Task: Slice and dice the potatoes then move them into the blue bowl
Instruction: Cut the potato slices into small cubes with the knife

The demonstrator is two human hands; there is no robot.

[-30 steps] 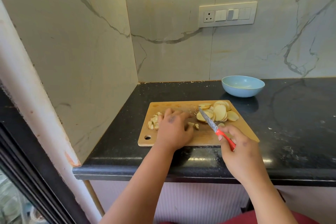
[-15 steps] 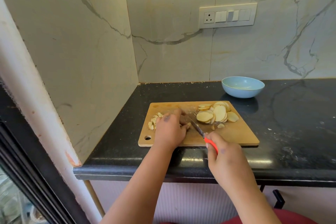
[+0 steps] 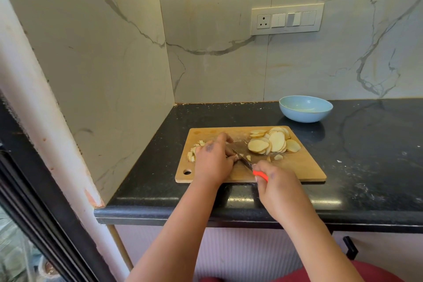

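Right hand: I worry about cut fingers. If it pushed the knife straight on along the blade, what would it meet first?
Probably the left hand: the knife in the right hand points up-left, its tip at the left hand's fingers. Depth there is unclear.

The curled left hand (image 3: pixel 212 159) covers whatever potato piece it pins to the rectangular wooden cutting board (image 3: pixel 297 167), and it hides part of the small pale diced heap (image 3: pixel 193 152). The right hand (image 3: pixel 278 184) swallows most of the knife's orange handle (image 3: pixel 260 175). The steel blade's tip (image 3: pixel 235 152) vanishes behind the left fingers.
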